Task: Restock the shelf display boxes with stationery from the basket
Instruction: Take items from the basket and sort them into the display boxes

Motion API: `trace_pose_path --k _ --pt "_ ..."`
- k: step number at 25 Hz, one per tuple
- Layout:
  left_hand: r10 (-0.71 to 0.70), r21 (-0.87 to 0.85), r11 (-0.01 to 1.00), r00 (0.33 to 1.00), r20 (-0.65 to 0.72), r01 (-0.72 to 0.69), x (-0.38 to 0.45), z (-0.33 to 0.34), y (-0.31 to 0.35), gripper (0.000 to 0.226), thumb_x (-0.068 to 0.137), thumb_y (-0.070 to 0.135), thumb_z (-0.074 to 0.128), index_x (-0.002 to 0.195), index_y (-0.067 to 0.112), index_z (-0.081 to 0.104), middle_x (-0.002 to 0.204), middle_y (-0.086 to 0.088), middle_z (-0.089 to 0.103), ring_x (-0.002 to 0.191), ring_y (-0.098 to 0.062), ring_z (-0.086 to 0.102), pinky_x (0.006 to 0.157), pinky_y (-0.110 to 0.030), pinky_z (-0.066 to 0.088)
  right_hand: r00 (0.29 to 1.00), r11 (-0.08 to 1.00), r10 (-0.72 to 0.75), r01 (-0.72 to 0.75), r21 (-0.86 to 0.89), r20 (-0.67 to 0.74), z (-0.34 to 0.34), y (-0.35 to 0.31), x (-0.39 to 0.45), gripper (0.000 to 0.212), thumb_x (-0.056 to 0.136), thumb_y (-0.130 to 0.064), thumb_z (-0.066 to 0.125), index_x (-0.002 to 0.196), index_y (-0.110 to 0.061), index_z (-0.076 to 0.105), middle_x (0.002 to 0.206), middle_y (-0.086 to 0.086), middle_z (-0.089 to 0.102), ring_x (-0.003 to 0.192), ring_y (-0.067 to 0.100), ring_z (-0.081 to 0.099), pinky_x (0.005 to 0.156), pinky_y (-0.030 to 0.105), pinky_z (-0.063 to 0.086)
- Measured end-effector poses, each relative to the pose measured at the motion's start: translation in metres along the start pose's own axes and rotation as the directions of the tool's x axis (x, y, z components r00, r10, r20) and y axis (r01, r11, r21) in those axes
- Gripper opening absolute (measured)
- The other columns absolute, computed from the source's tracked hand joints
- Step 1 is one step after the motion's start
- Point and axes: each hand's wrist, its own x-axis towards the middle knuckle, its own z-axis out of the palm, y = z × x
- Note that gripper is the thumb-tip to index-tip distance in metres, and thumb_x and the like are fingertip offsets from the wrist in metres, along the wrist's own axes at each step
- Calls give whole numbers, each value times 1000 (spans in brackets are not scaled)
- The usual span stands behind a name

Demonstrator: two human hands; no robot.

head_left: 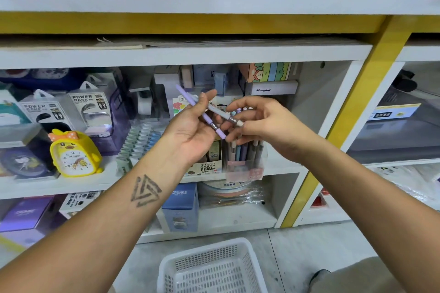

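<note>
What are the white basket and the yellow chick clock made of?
White basket: looks like moulded plastic, judging by its even grid of holes and smooth rim. Yellow chick clock: probably glossy plastic or soft rubber; its rounded body shines, but I can't tell which.

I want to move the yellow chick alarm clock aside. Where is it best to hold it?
Probably grip the yellow chick alarm clock across its rounded body, fingers coming from the front and above. It stands upright, and a power bank box stands close behind it.

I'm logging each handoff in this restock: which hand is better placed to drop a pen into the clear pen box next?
Right, probably. The right hand pinches the pale pen almost directly above the pen box. The left hand, gripping the purple pen, sits further left.
</note>
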Motion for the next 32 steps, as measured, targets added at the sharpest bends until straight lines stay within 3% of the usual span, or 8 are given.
trace_pose_path --k 3,6,12,15,19,22,27,32 --pt "23 -61 998 1000 -14 -24 0 -1 2 22 97 22 56 102 6 72 111 -16 53 98 -23 55 91 -54 55 998 993 -33 26 -112 -55 7 4 6 44 79 -3 80 116 -11 58 98 19 74 80 24 70 77 41 58" --pt "28 -50 998 999 -27 -29 -3 2 -1 21 98 22 56 103 7 71 100 -14 56 89 -22 54 100 -52 49 985 995 -71 59 -83 -154 21 12 13 37 80 3 80 108 -7 57 80 18 72 69 29 72 62 33 59" --pt "170 43 985 962 -215 -164 -6 -16 36 28 92 30 64 114 15 74 92 0 57 92 -18 52 91 -32 49 968 998 32 -18 58 -250 -17 10 8 14 81 6 74 93 -1 73 83 13 75 73 21 67 72 30 55" --pt "218 171 968 948 -230 -182 -6 -23 40 29 93 30 64 113 13 74 86 1 56 84 -16 49 85 -30 50 955 996 24 3 92 -295 -38 10 -1 9 88 3 67 93 -1 74 79 7 72 66 14 59 65 25 49" --pt "237 235 952 959 -155 -197 -7 -18 28 23 91 22 67 103 4 73 82 -5 68 76 -17 63 73 -32 59 916 980 -145 82 -179 -373 -47 6 -9 8 91 -6 70 98 -7 74 80 6 73 63 15 61 62 25 54" --pt "227 264 946 965 -129 -187 -6 -14 19 17 88 20 69 95 6 75 98 -11 68 86 -22 63 82 -35 60 879 922 -285 142 -361 -381 -44 5 -12 9 89 -7 74 96 -12 73 78 7 73 67 15 70 66 26 60" --pt "211 298 940 971 -115 -169 -5 -10 13 17 88 20 70 96 6 74 109 -16 67 97 -28 64 81 -34 60 931 706 -327 127 -697 -161 -28 23 -14 8 88 -16 77 95 -18 75 85 -7 72 75 2 67 72 19 55" --pt "215 315 934 969 -120 -168 -6 -9 13 20 89 19 69 101 4 73 109 -16 67 97 -28 62 83 -35 59 933 622 -351 168 -764 -80 -25 30 -10 9 87 -17 77 95 -14 77 85 -11 69 74 -4 63 67 4 44"
